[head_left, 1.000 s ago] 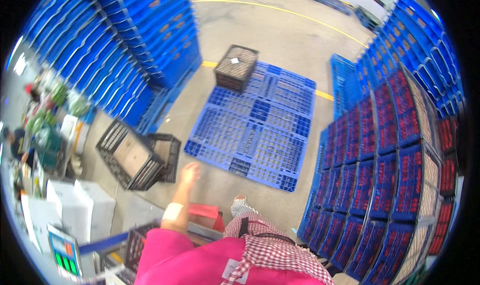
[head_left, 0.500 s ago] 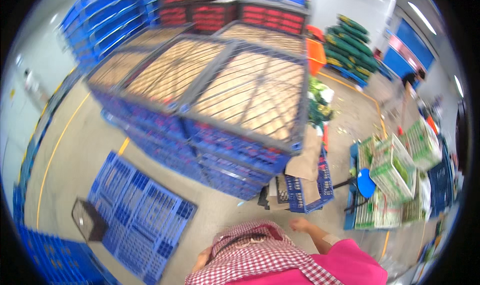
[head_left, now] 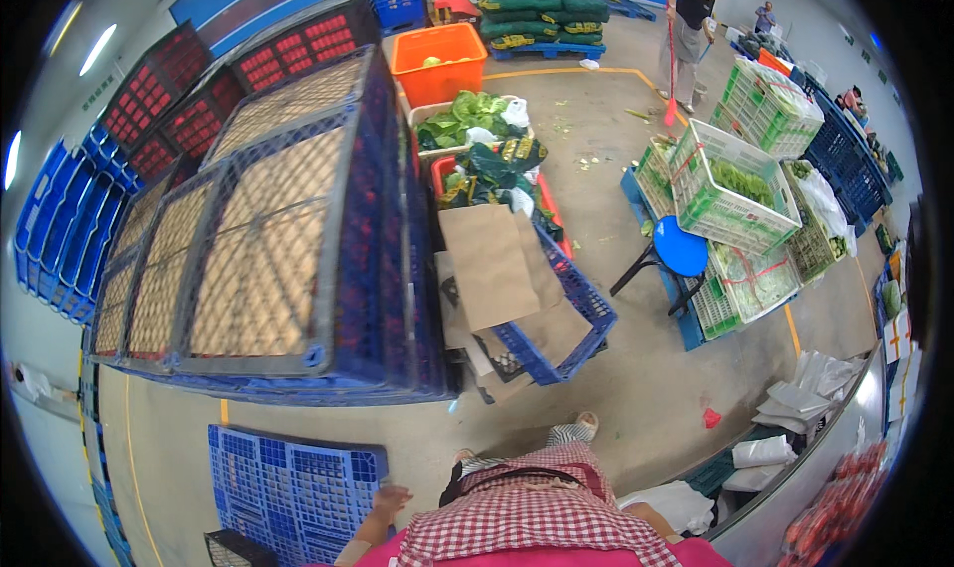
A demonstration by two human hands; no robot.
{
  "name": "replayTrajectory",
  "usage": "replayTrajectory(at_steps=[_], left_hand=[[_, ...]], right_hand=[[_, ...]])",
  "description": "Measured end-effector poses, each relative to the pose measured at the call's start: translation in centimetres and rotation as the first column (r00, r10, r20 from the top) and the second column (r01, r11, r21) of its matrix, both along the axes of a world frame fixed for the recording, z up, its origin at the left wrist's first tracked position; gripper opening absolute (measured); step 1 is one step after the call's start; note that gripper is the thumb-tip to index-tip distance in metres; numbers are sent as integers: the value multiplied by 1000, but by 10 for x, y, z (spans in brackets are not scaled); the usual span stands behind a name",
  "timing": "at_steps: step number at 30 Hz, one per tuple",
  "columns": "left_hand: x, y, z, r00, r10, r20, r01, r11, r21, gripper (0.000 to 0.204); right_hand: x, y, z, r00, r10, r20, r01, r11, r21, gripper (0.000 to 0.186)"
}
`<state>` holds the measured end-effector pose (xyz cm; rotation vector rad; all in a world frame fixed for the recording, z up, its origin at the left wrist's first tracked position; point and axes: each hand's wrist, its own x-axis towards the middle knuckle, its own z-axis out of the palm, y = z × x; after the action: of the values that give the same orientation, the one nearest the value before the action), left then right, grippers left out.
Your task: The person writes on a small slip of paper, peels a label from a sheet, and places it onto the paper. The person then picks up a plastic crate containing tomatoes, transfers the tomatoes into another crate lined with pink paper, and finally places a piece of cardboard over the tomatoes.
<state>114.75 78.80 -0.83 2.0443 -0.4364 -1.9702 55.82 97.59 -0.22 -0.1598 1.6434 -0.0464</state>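
My left hand (head_left: 392, 499) hangs out at my left side, its fingers loosely apart with nothing in them. Close beside it lies a blue plastic pallet (head_left: 298, 492) on the floor. Of my right arm only a bit of forearm (head_left: 651, 520) shows beside the checked apron (head_left: 537, 532); the right hand is hidden. Ahead of me a blue crate (head_left: 586, 319) holds brown cardboard sheets (head_left: 487, 264). To its left stand stacked blue crates (head_left: 397, 269) with dark mesh tops over a pale tan layer.
A blue stool (head_left: 680, 246) stands ahead right, against white-green crates of vegetables (head_left: 735, 194). Beyond the cardboard are leafy greens (head_left: 462, 120) and an orange bin (head_left: 437, 65). A person (head_left: 691, 20) holds a red long-handled tool farther off. White bags (head_left: 676, 507) lie at right.
My view has turned to the right, bringing the stool and vegetable crates nearer the middle. My left hand has swung out from the apron; my right hand has gone out of sight.
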Motion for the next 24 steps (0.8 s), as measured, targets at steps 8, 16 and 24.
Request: replayTrajectory(at_steps=[8, 16, 24], left_hand=[[-259, -74, 36, 975, -210, 67, 211, 977, -10, 24], [-436, -154, 72, 849, -524, 72, 525, 820, -227, 29], [-456, -221, 22, 967, -213, 143, 228, 969, -100, 22]], right_hand=[[-194, -60, 31, 932, -280, -232, 87, 792, -605, 17], [-317, -98, 83, 811, -570, -132, 449, 750, -486, 12], [-373, -307, 102, 975, -157, -160, 12, 749, -663, 26]])
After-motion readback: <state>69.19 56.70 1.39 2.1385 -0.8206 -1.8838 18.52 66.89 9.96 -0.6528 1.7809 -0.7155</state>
